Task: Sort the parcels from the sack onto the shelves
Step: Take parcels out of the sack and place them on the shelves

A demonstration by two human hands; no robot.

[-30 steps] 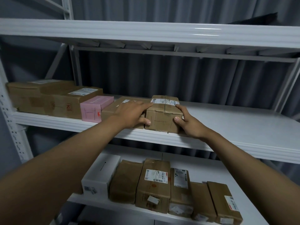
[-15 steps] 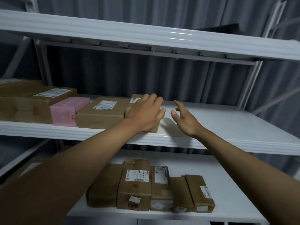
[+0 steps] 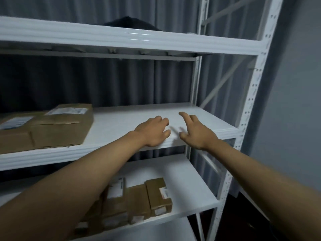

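left hand (image 3: 152, 132): bare, no glove, no ring or watch to be seen
right hand (image 3: 197, 134): bare, no glove, nothing on the wrist
fingers (image 3: 185, 116): bare, short nails where a tip shows, slightly blurred
left forearm (image 3: 83, 178): bare along its whole visible length, no sleeve in view
right forearm (image 3: 257, 174): bare along its whole visible length, no sleeve in view

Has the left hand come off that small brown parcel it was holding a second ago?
Yes. The left hand has let go and now hovers open over the bare middle shelf, right of the parcel in the row.
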